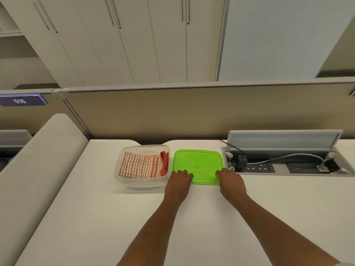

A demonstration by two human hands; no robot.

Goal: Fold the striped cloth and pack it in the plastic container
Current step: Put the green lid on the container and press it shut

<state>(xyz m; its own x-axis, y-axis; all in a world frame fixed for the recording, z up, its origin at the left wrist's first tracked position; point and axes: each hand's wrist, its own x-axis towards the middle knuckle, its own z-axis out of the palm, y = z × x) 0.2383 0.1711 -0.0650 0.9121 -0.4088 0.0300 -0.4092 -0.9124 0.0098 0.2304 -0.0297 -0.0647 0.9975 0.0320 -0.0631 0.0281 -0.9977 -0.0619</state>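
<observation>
The red-and-white striped cloth point(141, 166) lies folded inside the clear plastic container point(123, 179) on the white desk. Just right of the container, a green lid point(198, 162) lies flat on the desk. My left hand point(179, 182) rests on the lid's near left corner, fingers curled over its edge. At the near right corner sits my right hand point(230, 181), fingertips on the lid's rim. Both hands touch the lid; whether it is lifted off the desk I cannot tell.
An open cable box point(288, 164) with sockets, plugs and a raised flap point(282, 139) is set into the desk right of the lid. A beige partition point(172, 114) runs along the desk's far edge. A padded divider point(38, 169) borders the left.
</observation>
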